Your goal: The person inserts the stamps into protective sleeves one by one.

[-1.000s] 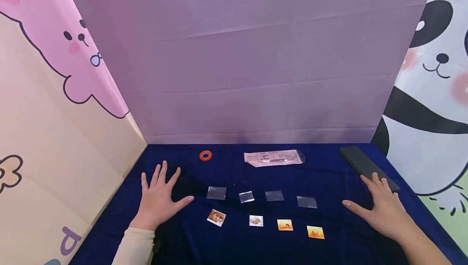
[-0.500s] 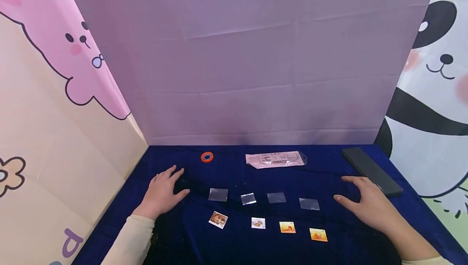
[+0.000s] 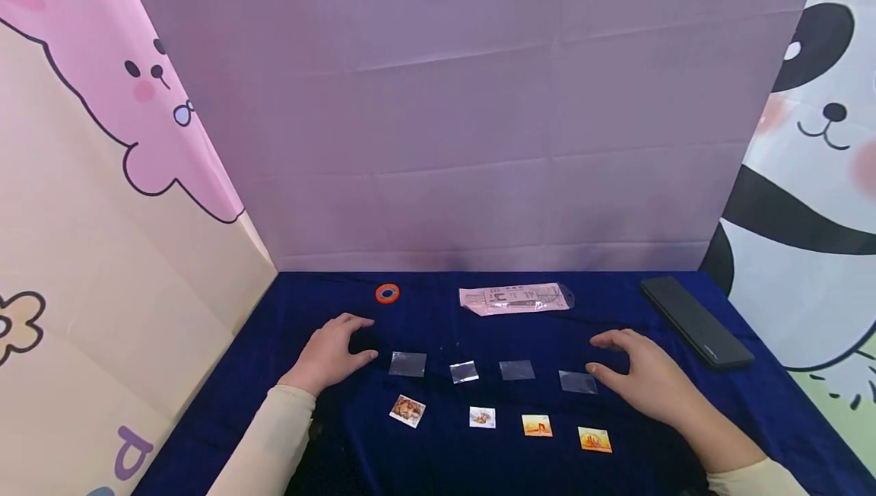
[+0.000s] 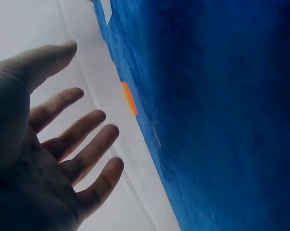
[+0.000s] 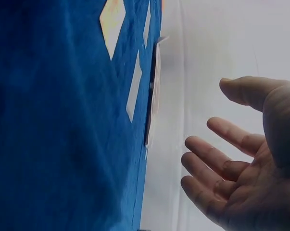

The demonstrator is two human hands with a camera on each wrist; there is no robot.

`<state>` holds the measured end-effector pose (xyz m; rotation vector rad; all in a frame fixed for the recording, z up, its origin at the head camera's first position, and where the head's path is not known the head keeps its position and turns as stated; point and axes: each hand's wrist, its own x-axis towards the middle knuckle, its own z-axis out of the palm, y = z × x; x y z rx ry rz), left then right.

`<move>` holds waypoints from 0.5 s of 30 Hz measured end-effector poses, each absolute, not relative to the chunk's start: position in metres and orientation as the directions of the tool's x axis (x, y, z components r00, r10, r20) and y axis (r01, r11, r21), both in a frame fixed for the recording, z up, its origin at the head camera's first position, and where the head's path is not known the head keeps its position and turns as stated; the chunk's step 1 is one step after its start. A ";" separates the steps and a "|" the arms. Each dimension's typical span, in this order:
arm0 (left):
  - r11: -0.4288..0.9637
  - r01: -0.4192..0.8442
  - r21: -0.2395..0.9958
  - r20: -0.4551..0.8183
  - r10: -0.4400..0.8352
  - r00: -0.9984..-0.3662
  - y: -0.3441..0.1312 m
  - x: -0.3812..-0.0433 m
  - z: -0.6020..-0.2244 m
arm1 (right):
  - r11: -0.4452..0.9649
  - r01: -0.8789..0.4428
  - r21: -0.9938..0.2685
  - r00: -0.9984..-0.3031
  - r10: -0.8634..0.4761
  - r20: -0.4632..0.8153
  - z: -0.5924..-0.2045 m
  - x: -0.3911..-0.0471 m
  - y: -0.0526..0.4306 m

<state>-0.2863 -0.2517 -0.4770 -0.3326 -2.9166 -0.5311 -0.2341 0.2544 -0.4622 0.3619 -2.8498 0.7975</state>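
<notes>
My left hand [image 3: 327,356] hovers over the left of the dark blue cloth, fingers loosely bent and parted from the thumb, holding nothing. Nearest to it is a clear plastic sleeve [image 3: 407,364]. On the other side my right hand [image 3: 646,380] is held with thumb and fingers apart, its fingertips close to the rightmost clear sleeve [image 3: 576,382]. Two more sleeves, one shiny [image 3: 464,372] and one dull [image 3: 516,370], lie between. Below them are small stamp-like pictures: a brown one [image 3: 407,411], a white one [image 3: 482,418] and two orange ones [image 3: 537,426]. Both wrist views show spread, bare fingers.
An orange tape roll [image 3: 387,294] lies at the back left. Behind the sleeves is a pink packet [image 3: 515,298] with a clear front. A long black case [image 3: 696,321] lies at the right, and a mauve curtain [image 3: 472,138] closes off the back.
Both hands have moved inward, the left to the right and the right to the left, away from the black case. Their spread fingers have bent. The things on the cloth stay put.
</notes>
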 end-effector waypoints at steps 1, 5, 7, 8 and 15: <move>0.909 0.243 0.340 0.176 0.192 -0.965 -0.250 -0.288 -0.477 | 0.824 -0.275 -0.496 -0.958 -0.193 0.210 -0.462 -0.235 0.252; 0.892 0.239 0.384 0.114 0.211 -0.971 -0.245 -0.292 -0.477 | 0.811 -0.284 -0.512 -0.958 -0.219 0.184 -0.463 -0.239 0.243; 0.883 0.242 0.401 0.092 0.224 -0.970 -0.242 -0.294 -0.476 | 0.804 -0.284 -0.523 -0.959 -0.228 0.170 -0.464 -0.241 0.240; 0.879 0.243 0.409 0.083 0.230 -0.970 -0.240 -0.296 -0.477 | 0.801 -0.284 -0.527 -0.959 -0.232 0.164 -0.464 -0.242 0.239; 0.856 0.274 0.440 0.039 0.286 -0.957 -0.231 -0.302 -0.478 | 0.786 -0.281 -0.550 -0.959 -0.242 0.144 -0.467 -0.244 0.226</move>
